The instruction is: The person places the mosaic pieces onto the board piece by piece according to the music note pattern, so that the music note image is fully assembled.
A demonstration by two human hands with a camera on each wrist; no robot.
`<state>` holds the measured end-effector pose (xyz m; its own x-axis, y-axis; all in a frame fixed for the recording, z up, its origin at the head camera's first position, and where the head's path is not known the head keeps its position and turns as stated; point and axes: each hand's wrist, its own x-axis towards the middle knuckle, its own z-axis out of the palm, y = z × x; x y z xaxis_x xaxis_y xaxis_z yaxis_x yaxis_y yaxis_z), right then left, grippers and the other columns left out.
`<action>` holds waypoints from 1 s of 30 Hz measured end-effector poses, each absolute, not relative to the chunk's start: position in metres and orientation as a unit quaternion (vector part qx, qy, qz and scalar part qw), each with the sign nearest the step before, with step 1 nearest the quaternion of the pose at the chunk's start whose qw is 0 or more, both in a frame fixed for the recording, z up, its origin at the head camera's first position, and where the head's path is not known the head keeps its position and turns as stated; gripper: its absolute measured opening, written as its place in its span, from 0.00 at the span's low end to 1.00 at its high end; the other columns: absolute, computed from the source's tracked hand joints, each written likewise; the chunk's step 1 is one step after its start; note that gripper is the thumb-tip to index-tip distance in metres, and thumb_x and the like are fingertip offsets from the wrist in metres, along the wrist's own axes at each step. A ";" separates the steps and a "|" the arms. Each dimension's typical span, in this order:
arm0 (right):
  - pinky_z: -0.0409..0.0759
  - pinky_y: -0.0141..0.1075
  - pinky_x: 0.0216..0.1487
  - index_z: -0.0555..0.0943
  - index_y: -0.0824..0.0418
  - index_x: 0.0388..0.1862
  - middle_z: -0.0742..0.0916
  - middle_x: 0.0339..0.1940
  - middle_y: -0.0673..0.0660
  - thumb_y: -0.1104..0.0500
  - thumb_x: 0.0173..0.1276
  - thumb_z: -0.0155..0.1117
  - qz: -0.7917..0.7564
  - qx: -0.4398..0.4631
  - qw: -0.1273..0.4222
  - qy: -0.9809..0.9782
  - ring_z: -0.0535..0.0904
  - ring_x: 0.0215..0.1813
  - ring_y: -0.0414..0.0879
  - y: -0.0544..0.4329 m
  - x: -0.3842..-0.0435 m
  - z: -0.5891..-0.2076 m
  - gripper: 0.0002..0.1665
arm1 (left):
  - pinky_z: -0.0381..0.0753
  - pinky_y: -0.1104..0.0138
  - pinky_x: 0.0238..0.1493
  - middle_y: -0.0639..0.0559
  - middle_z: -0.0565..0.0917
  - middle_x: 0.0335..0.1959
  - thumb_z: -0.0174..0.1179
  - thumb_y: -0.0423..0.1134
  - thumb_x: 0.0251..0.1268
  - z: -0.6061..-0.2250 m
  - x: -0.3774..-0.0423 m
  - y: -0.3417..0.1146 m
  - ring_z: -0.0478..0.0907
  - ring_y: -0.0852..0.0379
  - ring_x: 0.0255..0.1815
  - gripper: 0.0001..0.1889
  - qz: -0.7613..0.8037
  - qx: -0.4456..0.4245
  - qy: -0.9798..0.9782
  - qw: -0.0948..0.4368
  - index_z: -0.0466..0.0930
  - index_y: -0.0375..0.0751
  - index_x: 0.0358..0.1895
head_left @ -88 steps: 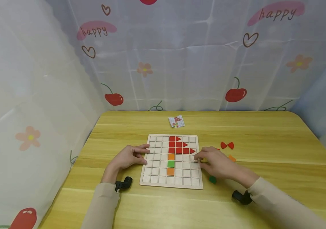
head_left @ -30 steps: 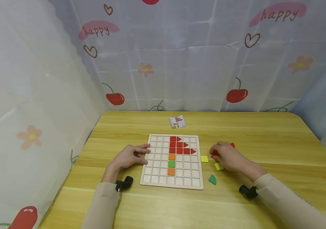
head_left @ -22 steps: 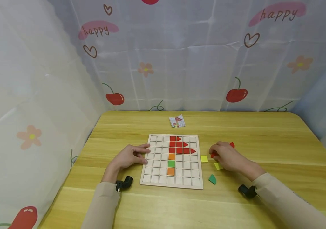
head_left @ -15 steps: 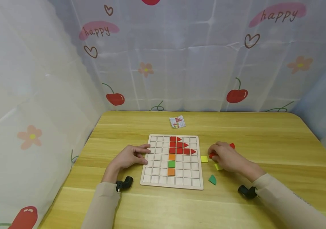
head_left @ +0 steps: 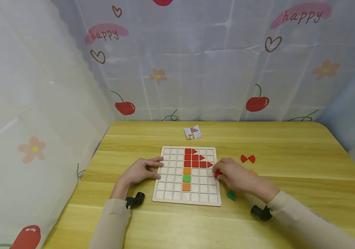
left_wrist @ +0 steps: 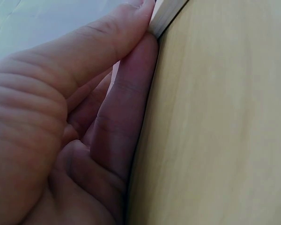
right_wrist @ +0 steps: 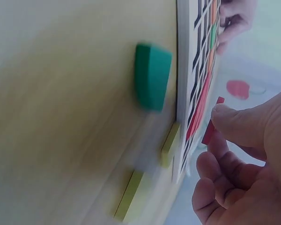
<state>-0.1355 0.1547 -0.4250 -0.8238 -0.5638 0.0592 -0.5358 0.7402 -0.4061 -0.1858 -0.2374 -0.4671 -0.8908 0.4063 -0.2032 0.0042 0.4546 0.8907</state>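
Note:
A pale wooden grid board (head_left: 168, 196) lies on the table, with red, orange and green tiles set in some of its squares. My left hand (head_left: 139, 171) rests at the board's left edge; its thumb (left_wrist: 107, 37) and a finger touch the rim. Between thumb and fingers, my right hand (head_left: 235, 176) pinches a small red tile (head_left: 217, 174), held over the board's right edge. The right wrist view catches that red tile (right_wrist: 212, 123) nearly edge-on, so its outline is unclear. Two yellow tiles (right_wrist: 170, 144) lie near the board there, hidden by my hand in the head view.
A green quarter-round tile (head_left: 231, 195) lies right of the board. Two red wedge tiles (head_left: 247, 158) sit farther back, and an orange tile (head_left: 253, 172) is partly covered by my right hand. A small printed pattern card (head_left: 192, 132) lies behind the board.
My right hand has moved left from the loose tiles to the board's right edge, carrying the red tile. The two red wedges have come into full view. My left hand stays put.

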 end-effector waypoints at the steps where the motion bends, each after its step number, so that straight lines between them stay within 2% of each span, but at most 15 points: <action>1: 0.80 0.49 0.55 0.85 0.57 0.44 0.84 0.44 0.52 0.66 0.67 0.72 -0.210 -0.303 0.033 0.929 0.78 0.49 0.50 0.152 -0.135 -0.425 0.09 | 0.79 0.73 0.46 0.59 0.75 0.74 0.78 0.36 0.56 -0.467 -0.186 -0.237 0.60 0.54 0.82 0.22 0.507 0.123 0.830 0.198 0.89 0.48 0.56; 7: 0.78 0.44 0.51 0.84 0.56 0.44 0.83 0.41 0.49 0.66 0.68 0.71 -0.210 -0.347 0.039 0.913 0.75 0.46 0.46 0.137 -0.128 -0.428 0.09 | 0.79 0.73 0.48 0.59 0.75 0.74 0.78 0.36 0.56 -0.466 -0.185 -0.236 0.60 0.54 0.83 0.22 0.510 0.125 0.827 0.200 0.89 0.47 0.56; 13: 0.79 0.41 0.52 0.85 0.57 0.45 0.83 0.42 0.48 0.64 0.68 0.71 -0.207 -0.376 0.061 0.901 0.75 0.47 0.44 0.120 -0.121 -0.428 0.08 | 0.78 0.74 0.49 0.57 0.75 0.75 0.78 0.35 0.56 -0.466 -0.185 -0.236 0.59 0.54 0.83 0.22 0.517 0.128 0.823 0.199 0.89 0.45 0.56; 23: 0.77 0.38 0.54 0.85 0.53 0.45 0.84 0.43 0.47 0.61 0.71 0.70 -0.189 -0.442 0.057 0.875 0.76 0.48 0.42 0.088 -0.114 -0.428 0.07 | 0.78 0.74 0.50 0.56 0.75 0.74 0.78 0.34 0.55 -0.465 -0.187 -0.237 0.60 0.54 0.83 0.23 0.520 0.134 0.821 0.196 0.89 0.44 0.57; 30: 0.76 0.36 0.53 0.84 0.52 0.43 0.82 0.40 0.46 0.59 0.72 0.69 -0.172 -0.470 0.056 0.864 0.75 0.46 0.41 0.071 -0.113 -0.431 0.04 | 0.76 0.76 0.52 0.57 0.76 0.74 0.78 0.35 0.55 -0.465 -0.185 -0.236 0.60 0.54 0.83 0.22 0.518 0.132 0.822 0.197 0.89 0.45 0.55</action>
<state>-0.1130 0.0710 -0.4314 -0.5527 -0.8309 0.0640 -0.7923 0.5001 -0.3496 -0.1851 -0.2363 -0.4648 -0.8876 0.4206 -0.1875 0.0121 0.4282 0.9036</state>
